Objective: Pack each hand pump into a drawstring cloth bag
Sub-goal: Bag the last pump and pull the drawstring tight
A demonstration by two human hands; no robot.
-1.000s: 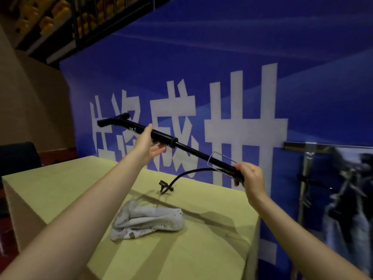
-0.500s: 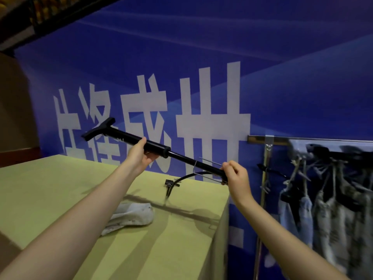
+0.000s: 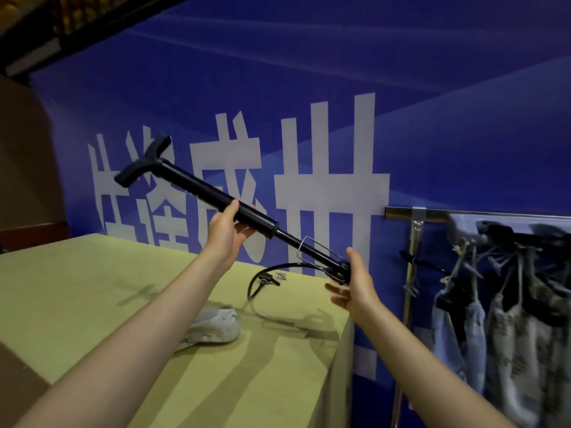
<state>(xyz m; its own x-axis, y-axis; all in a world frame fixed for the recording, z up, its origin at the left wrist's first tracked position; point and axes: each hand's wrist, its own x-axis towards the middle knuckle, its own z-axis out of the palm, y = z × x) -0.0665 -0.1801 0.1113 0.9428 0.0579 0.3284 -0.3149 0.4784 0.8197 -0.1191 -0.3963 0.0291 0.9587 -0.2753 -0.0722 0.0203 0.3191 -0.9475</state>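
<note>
Both hands are on the pump (image 3: 216,197): left hand (image 3: 227,231) wrapped round the barrel, right hand (image 3: 355,284) open-fingered at its base. The hose (image 3: 268,273) should be gathered before bagging.

Dim, wide-angle warped; right edge seemingly motion-blurred.

A blue wall banner (image 3: 432,134) with big white characters stands behind a yellow-green table (image 3: 77,288). Beyond the table's right edge, a metal rack (image 3: 411,273) holds hanging clothes (image 3: 509,335).
</note>
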